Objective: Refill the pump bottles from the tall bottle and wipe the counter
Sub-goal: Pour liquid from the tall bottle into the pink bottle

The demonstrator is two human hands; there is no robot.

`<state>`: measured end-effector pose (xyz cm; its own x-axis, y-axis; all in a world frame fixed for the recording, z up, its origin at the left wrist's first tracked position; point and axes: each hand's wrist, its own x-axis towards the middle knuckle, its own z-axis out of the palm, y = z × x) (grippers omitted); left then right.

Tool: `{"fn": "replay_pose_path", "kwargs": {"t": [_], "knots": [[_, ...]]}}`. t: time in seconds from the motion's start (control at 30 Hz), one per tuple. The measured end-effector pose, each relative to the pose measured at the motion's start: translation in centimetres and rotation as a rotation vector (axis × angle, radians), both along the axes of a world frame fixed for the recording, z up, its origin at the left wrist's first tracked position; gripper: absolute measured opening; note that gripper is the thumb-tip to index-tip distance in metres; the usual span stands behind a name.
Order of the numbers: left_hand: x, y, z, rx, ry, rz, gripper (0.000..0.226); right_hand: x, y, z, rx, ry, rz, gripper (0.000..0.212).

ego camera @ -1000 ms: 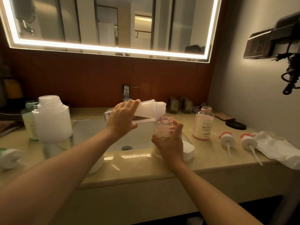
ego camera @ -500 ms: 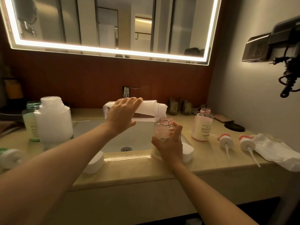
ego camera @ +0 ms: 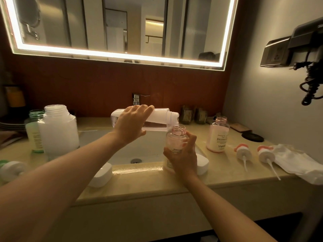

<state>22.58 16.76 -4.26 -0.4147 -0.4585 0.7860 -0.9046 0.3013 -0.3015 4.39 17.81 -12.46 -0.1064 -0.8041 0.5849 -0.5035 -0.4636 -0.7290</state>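
Observation:
My left hand grips the tall clear bottle, tipped almost level over the sink, its mouth just above the neck of a small pink pump bottle. A thin stream runs from one into the other. My right hand holds that pink bottle upright at the sink's front right edge. A second open pink bottle stands on the counter to the right. Two pump heads lie beside a white cloth.
A large white open bottle and a green-necked bottle stand at the left, with a green-rimmed pump head near the counter edge. The faucet rises behind the sink. Two dark jars sit at the back.
My left hand has tipped the tall bottle's mouth down onto the pink bottle's neck, and liquid now flows. My right hand keeps the pink bottle in place.

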Motion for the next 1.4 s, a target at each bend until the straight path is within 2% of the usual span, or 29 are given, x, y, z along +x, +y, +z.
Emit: {"fn": "replay_pose_path", "kwargs": {"t": [1.4], "knots": [[0.07,0.34,0.41,-0.003,-0.019,-0.022,0.090,-0.08,0.39,0.14,0.017,0.022,-0.019,0.084]]}}
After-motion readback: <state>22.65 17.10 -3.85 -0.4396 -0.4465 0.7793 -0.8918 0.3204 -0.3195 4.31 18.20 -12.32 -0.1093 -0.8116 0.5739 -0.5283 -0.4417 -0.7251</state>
